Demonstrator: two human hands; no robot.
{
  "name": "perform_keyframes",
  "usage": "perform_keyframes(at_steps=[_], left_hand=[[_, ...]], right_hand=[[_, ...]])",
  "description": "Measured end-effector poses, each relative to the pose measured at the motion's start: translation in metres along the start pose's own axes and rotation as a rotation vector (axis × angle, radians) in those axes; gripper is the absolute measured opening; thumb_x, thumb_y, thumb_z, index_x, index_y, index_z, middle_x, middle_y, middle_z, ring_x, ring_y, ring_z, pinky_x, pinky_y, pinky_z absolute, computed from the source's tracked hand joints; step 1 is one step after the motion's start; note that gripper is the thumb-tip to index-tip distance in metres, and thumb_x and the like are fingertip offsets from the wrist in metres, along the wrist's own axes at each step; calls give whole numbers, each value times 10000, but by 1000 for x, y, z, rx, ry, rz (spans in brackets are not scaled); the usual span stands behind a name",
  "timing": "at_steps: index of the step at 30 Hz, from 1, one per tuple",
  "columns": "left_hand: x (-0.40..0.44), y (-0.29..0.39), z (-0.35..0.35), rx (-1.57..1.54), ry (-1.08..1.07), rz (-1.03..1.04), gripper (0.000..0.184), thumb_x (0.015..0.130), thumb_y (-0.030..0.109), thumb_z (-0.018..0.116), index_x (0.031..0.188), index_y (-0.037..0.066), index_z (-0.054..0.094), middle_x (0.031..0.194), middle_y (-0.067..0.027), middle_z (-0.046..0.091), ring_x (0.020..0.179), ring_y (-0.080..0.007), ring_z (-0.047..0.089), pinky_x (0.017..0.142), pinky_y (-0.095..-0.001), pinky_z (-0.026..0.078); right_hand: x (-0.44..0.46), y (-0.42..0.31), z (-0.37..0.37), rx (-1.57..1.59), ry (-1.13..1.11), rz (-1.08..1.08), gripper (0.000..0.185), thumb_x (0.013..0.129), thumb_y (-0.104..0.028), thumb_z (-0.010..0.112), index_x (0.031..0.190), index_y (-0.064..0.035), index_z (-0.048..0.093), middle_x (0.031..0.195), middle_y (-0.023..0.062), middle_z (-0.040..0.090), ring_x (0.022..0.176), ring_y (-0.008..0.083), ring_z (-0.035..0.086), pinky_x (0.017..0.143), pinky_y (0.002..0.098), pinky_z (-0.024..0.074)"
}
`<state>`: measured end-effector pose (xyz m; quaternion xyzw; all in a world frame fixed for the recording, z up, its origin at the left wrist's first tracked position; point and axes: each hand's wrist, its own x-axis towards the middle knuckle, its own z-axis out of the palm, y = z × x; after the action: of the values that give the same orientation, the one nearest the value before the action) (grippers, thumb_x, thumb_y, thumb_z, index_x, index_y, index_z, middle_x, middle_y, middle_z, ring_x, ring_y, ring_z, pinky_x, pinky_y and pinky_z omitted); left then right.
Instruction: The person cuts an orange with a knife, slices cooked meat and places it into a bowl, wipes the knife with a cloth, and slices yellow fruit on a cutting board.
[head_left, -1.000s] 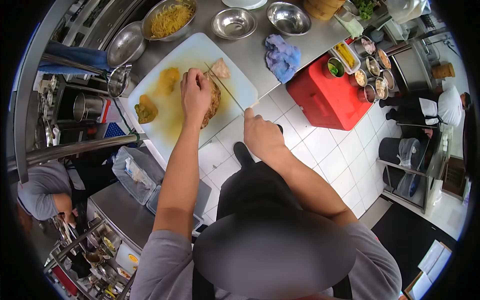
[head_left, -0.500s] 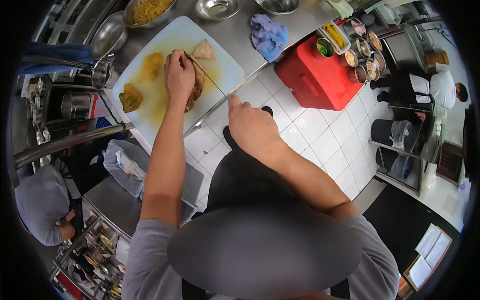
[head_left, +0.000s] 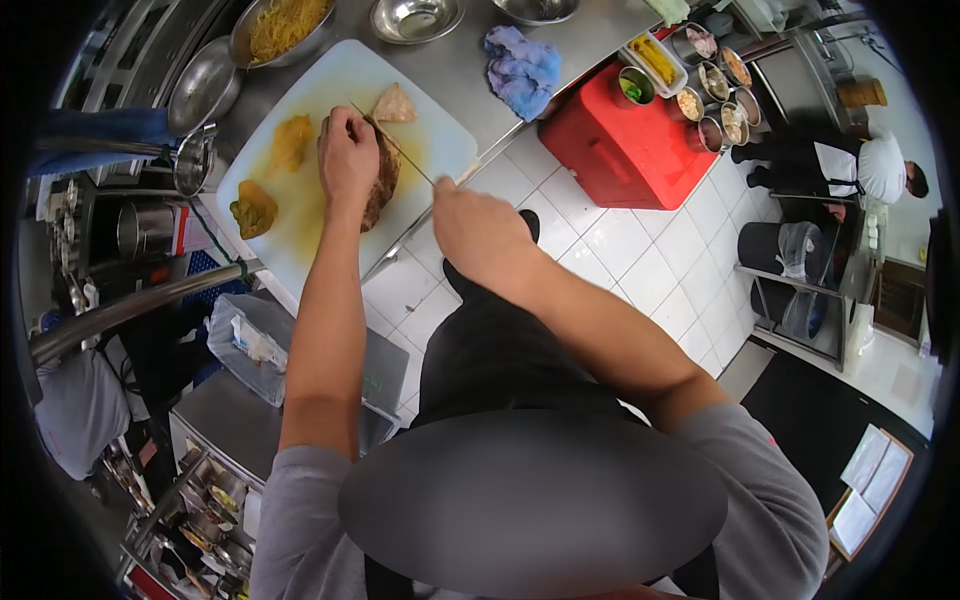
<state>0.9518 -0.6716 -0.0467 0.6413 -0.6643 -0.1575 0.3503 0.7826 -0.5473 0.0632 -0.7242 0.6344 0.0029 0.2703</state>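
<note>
My left hand (head_left: 350,160) rests with curled fingers on a browned piece of cooked meat (head_left: 383,185), holding it against a white cutting board (head_left: 440,135). My right hand (head_left: 485,230) is closed round the handle of a knife (head_left: 408,157), whose thin blade lies across the end of the meat, close to my left fingertips. Beyond the blade, a pale triangular cut piece (head_left: 394,103) lies flat. Left of my left hand are a yellow mushy pile (head_left: 291,143) and a yellow-green lump (head_left: 254,209). Yellowish liquid stains the board.
Metal bowls (head_left: 417,18) line the counter's back, one with yellow shreds (head_left: 285,30). A bluish cloth (head_left: 522,72) lies right of the board. A red cooler (head_left: 630,140) carries several ingredient containers. One person (head_left: 880,170) stands far right, another (head_left: 80,410) at left.
The whole view has shifted slightly. My right hand has moved a little toward the board, and the knife reaches slightly farther across the meat. My left hand stays on the meat.
</note>
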Motion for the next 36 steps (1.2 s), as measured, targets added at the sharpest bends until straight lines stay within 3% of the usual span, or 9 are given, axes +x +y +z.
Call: perform_keyframes(at_steps=[4, 6, 7, 10, 12, 19, 24, 36], left_hand=[[-4, 1, 6, 7, 62, 24, 97, 921, 150, 572, 983, 76, 560, 953, -165, 633, 951, -417, 604, 836, -502, 468], [-4, 2, 2, 7, 27, 29, 100, 926, 146, 568, 995, 74, 557, 963, -176, 636, 952, -424, 605, 830, -509, 470], [-5, 2, 0, 13, 25, 31, 100, 926, 146, 568, 995, 74, 557, 963, -176, 636, 952, -424, 605, 830, -509, 470], [-3, 2, 4, 44, 88, 70, 97, 930, 139, 560, 1000, 72, 552, 970, -181, 636, 954, -426, 604, 825, -516, 468], [-2, -2, 4, 41, 74, 65, 93, 928, 136, 561, 992, 70, 549, 974, -181, 636, 952, -427, 602, 825, -519, 467], [-1, 1, 3, 33, 60, 41, 89, 922, 139, 569, 993, 93, 541, 984, -151, 632, 967, -430, 587, 849, -523, 457], [-1, -1, 2, 2, 38, 0, 97, 926, 142, 566, 1008, 100, 534, 1002, -147, 620, 988, -427, 580, 853, -526, 452], [-4, 2, 4, 51, 66, 26, 91, 952, 111, 551, 1029, 64, 547, 1006, -175, 630, 976, -429, 594, 838, -514, 463]], right_hand=[[22, 5, 8, 18, -46, 9, 219, 948, -126, 544, 1061, 57, 581, 932, 200, 730, 857, 329, 756, 728, 419, 605], [66, 7, 22, -194, 31, -298, 229, 940, -101, 528, 1080, 73, 576, 949, 226, 728, 874, 359, 751, 731, 445, 601], [70, 8, 28, -188, 31, -299, 229, 940, -101, 528, 1080, 73, 576, 949, 226, 728, 874, 359, 751, 731, 445, 601], [67, 5, 23, -81, 93, -226, 236, 930, -85, 525, 1091, 78, 581, 956, 238, 728, 877, 369, 750, 729, 448, 601], [27, 6, 4, 43, -48, -17, 226, 932, -91, 531, 1076, 75, 585, 963, 237, 730, 861, 356, 755, 713, 423, 606], [58, 5, 8, -90, 30, -164, 172, 923, -52, 501, 1046, 63, 536, 853, 244, 725, 767, 398, 740, 669, 455, 599], [20, 3, -7, 35, 15, -58, 181, 923, -46, 481, 1056, 70, 521, 802, 248, 710, 740, 411, 731, 646, 479, 590], [-11, 7, -20, 32, -42, -45, 222, 911, -38, 486, 1096, 84, 493, 820, 266, 698, 768, 425, 721, 680, 491, 581]])
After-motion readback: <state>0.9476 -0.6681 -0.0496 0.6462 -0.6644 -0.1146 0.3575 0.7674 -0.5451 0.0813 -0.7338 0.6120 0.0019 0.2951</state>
